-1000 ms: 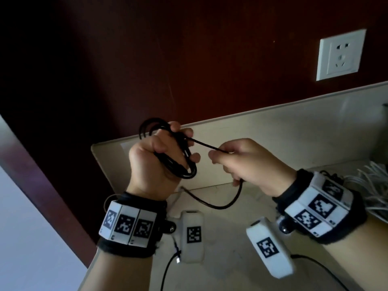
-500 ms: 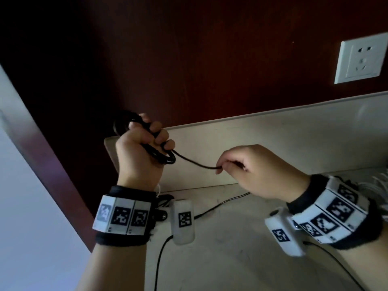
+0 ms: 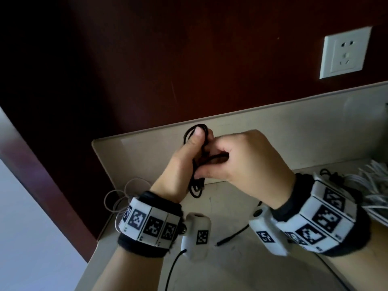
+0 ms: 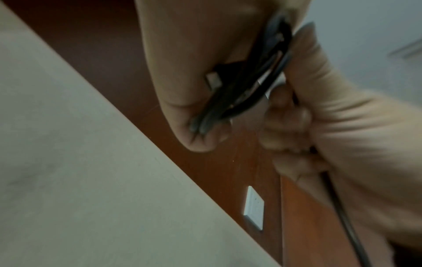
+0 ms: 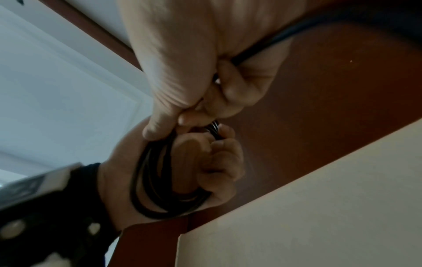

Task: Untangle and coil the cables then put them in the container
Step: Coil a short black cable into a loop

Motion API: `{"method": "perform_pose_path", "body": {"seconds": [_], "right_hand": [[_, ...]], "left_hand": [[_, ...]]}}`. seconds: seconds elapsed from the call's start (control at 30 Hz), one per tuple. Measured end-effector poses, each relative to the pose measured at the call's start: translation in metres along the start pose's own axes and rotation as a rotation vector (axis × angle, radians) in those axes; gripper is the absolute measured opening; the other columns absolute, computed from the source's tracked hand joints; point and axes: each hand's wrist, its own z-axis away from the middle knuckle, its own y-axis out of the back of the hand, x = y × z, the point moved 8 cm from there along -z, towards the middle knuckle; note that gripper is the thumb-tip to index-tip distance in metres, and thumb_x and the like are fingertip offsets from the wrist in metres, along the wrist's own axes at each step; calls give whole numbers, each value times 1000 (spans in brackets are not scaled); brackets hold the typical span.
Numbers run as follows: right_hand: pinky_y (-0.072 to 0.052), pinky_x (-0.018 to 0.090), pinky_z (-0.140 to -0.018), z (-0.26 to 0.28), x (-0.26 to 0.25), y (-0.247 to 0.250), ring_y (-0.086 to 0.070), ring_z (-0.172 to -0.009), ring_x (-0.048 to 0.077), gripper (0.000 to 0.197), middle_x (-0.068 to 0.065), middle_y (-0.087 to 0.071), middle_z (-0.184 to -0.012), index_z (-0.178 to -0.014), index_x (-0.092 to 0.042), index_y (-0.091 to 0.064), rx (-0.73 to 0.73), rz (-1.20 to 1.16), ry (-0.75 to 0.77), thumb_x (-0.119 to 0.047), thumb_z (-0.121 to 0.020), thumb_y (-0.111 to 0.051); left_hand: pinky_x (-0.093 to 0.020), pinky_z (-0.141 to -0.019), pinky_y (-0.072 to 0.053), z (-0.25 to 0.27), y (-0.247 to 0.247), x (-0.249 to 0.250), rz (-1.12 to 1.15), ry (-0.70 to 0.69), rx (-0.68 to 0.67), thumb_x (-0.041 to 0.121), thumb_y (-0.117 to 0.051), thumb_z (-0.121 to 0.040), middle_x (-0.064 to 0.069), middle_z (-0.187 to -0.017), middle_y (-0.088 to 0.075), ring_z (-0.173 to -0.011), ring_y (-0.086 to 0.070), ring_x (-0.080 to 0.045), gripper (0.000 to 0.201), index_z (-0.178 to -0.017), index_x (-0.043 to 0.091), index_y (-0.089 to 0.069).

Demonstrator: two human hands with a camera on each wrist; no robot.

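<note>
Mid-coiling, above the table's [image 3: 231, 269] far left corner, the left hand [image 3: 180, 164] grips the black cable [image 3: 196, 185] coil while the right hand [image 3: 247, 162] pinches its tail, probably needing another wrap.

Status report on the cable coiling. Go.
Left hand grips black cable coil. Right hand pinches its loose run against coil. White cables wait at right. No container in view.
</note>
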Motion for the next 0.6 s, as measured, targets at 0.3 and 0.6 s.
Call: {"method": "perform_pose_path", "body": {"seconds": [0.3,0.6], "right_hand": [[-46,26,-56,-2,9,-6,-58,-63,7,19,-14,-60,-68,-83,-28,-59,-136,-149,-31,-47,-85,-60],[-42,48,-57,0,36,-8,-48,-53,23,29,8,-54,-62,-82,-28,-55,-126,-148,-255,-31,-104,-35]], "left_hand": [[-41,-74,-42,11,-10,3,-156,42,-270,4,-64,-54,-15,-89,-55,-86,-51,-29,49,-100,-9,-56],[-30,-58,-24,-3,27,11,430,-23,123,17,-72,-30,-4,-78,-38,-64,-31,-16,67,-93,10,-47]]}}
